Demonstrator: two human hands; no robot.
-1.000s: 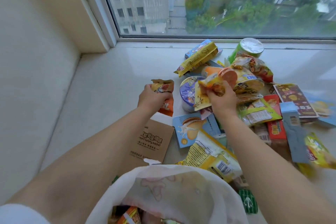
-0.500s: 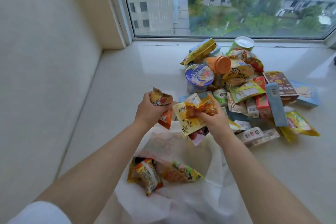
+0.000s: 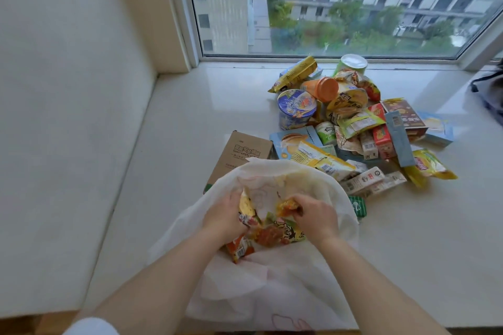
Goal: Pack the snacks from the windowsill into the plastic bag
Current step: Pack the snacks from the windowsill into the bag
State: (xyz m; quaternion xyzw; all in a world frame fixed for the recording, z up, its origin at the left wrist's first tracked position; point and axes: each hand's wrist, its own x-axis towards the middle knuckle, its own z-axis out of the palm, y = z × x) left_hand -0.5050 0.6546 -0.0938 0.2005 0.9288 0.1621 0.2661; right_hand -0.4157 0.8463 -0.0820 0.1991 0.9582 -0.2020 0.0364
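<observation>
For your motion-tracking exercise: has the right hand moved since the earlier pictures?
Yes. The right hand has come back from the blue-lidded cup and down into the white plastic bag.

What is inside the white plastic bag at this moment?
Inside the plastic bag: both hands, left hand and right hand, each gripping snack packets. Anything deeper is covered by hands, packets and the bag.

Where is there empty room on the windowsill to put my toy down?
The windowsill is bare on the left, between the side wall and the snack pile. It is also bare at the front right, beside the plastic bag. The snack pile is the crowded part.
</observation>
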